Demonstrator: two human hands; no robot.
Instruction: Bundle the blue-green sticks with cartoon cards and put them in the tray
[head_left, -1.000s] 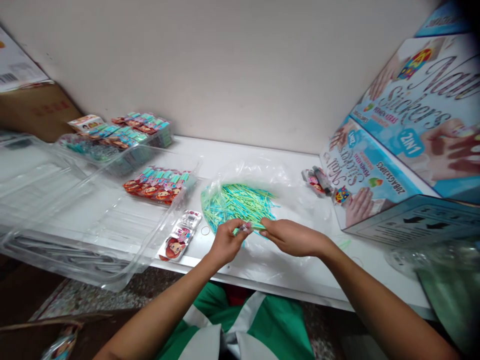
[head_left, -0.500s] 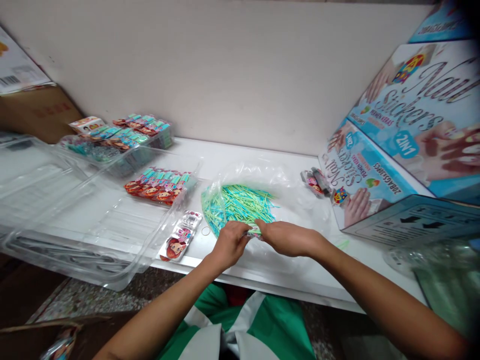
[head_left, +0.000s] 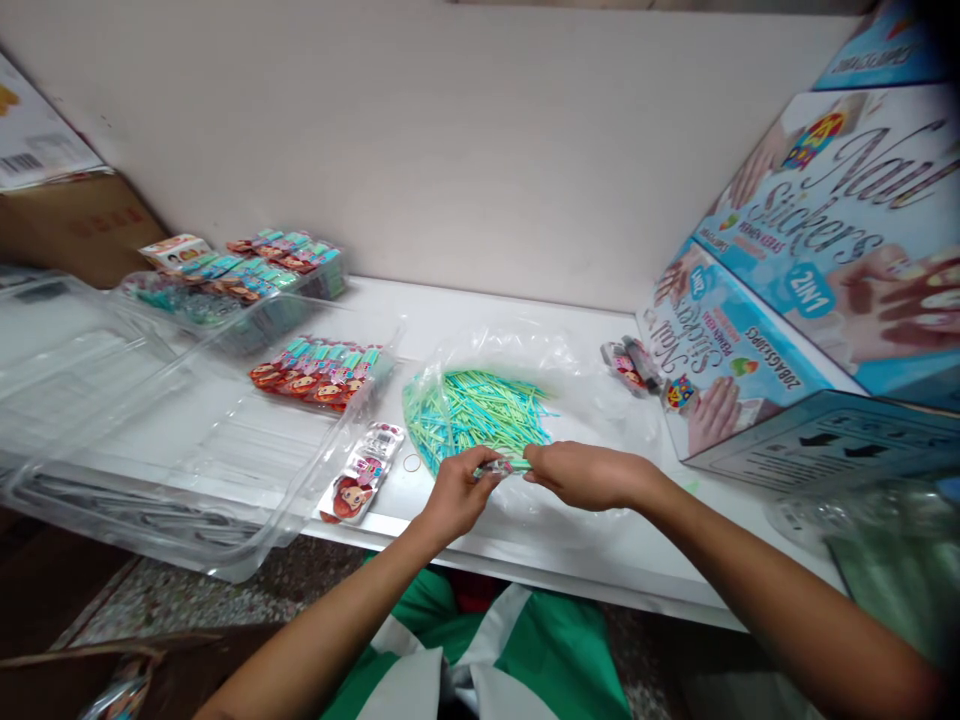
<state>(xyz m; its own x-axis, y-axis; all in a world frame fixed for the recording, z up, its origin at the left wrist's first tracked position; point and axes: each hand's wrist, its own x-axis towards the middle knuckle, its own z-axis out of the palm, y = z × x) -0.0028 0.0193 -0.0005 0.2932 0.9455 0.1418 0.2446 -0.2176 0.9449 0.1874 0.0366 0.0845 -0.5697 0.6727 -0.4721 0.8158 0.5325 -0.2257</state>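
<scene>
Drawing slightly apart since half a second ago, the two hands are now showing more of the small, glossy, printed plastic packet (head_left: 496, 468) between them; it is hanging just above the counter's front part, near the nearest edge of the stick pile. Its left part is being pinched by the left hand (head_left: 454, 500), whose grip is clenched on it; the right hand (head_left: 589, 475) is keeping a pinching grip on a slim pale green piece (head_left: 519, 464) at the packet's right end, though the fingers are partly hiding it.

Just beyond the hands, a heap of thin green and blue sticks (head_left: 480, 410) is lying in a crumpled clear plastic bag (head_left: 525, 345), which is spreading over the white, smooth counter (head_left: 427, 310); to the left, a thin pale ring (head_left: 412, 463) is lying near a flat silver packet printed with a red-haired figure (head_left: 362, 470); farther left, a wide clear plastic tray (head_left: 225, 455) is jutting over the counter's front edge, with a row of red-and-teal packets (head_left: 319, 370) showing at its right side.

Behind, a clear container filled with similar packets (head_left: 326, 275) is standing near the wall; on the right, a few small packets (head_left: 634, 365) are resting beside light-blue printed cardboard boxes (head_left: 750, 355).
</scene>
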